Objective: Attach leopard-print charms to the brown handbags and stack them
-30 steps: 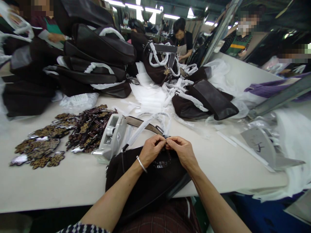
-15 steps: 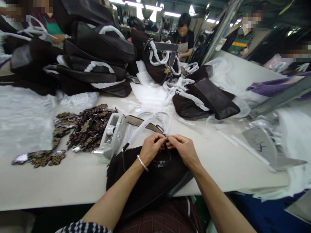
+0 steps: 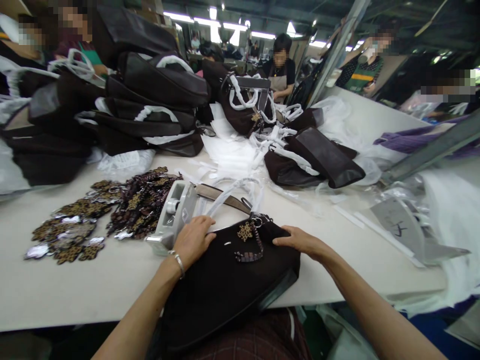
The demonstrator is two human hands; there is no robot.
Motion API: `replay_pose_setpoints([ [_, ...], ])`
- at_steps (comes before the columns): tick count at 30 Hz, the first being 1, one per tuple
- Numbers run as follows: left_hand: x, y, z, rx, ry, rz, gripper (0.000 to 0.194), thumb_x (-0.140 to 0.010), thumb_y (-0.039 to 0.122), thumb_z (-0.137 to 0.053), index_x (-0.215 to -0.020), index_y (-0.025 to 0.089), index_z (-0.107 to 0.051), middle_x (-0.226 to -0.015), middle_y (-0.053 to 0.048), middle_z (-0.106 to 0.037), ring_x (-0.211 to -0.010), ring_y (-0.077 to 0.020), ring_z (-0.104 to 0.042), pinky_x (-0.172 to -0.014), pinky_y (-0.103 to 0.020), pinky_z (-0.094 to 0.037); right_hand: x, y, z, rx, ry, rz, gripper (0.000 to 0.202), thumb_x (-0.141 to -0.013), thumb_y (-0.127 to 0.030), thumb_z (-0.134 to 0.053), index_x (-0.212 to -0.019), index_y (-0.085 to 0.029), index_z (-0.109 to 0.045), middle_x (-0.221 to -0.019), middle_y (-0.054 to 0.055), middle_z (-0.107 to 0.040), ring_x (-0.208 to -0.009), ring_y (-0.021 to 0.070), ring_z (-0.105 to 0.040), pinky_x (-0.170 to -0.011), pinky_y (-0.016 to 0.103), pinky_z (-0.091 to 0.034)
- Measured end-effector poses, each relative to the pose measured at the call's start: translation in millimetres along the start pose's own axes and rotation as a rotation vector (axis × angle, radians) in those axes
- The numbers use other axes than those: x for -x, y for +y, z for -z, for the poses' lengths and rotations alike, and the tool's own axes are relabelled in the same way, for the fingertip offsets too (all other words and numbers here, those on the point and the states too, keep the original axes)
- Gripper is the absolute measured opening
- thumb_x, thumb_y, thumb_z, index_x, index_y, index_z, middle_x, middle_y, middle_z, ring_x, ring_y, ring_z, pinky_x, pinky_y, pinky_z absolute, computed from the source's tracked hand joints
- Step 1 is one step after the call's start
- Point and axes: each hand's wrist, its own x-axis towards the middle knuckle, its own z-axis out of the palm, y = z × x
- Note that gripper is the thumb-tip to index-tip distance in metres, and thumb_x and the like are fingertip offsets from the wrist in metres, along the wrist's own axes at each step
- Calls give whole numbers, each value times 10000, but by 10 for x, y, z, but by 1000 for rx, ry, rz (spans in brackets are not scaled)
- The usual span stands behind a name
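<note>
A dark brown handbag (image 3: 221, 285) lies at the table's front edge, overhanging it toward me. My left hand (image 3: 194, 241) holds its upper left edge, thumb on the near side. At the upper right edge, my right hand (image 3: 302, 242) grips the bag, with the fingers partly hidden behind it. A leopard-print flower charm (image 3: 245, 231) and a braided strap (image 3: 258, 245) hang from a metal ring near the bag's top. The bag's handle (image 3: 258, 192), wrapped in white, stands up behind it.
A grey tape dispenser (image 3: 172, 212) stands just left of the bag, beside a heap of charms (image 3: 140, 200). Stacked bags (image 3: 157, 85) fill the back left; more bags (image 3: 324, 155) lie at back right. A metal post (image 3: 431, 145) slants at right. Co-workers are behind.
Both hands have let go of the charm's ring at the bag's top and moved apart to the bag's two sides. The charm now hangs in plain view.
</note>
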Motion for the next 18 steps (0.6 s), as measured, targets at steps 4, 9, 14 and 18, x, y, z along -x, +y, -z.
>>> replay_pose_setpoints([
  [4,-15,-22,-150,80,-82,-12,257,-839,246,-555,-1072,193,-649,-1137,-100,-637,-1103,-257,-573,-1000,-419,-436,-72,-72,-64,-128,-80,-76,447,-641,-434,-808,-946,-132,-682,-916,102,-742,-803,236,-693,-732,316,-554],
  [9,-11,-68,-70,303,78,2,281,-865,276,-514,-1109,200,-629,-1168,-86,-643,-1117,-232,-594,-1033,-412,-439,178,-318,-144,-386,-122,76,455,-651,-423,-810,-944,-95,-691,-870,122,-739,-814,257,-700,-778,342,-550],
  [14,105,-120,95,442,432,38,356,-900,396,-478,-1196,238,-595,-1252,-77,-622,-1093,-225,-634,-936,-371,-535,925,-933,92,-410,-13,339,466,-728,-380,-776,-1118,-146,-669,-941,89,-736,-829,253,-697,-794,353,-543],
  [18,248,-183,61,433,531,41,344,-897,415,-500,-1185,263,-611,-1199,-59,-666,-983,-201,-690,-848,-309,-581,1409,-1386,300,-334,12,256,498,-697,-402,-800,-1115,-157,-684,-902,88,-742,-794,268,-705,-770,365,-557],
])
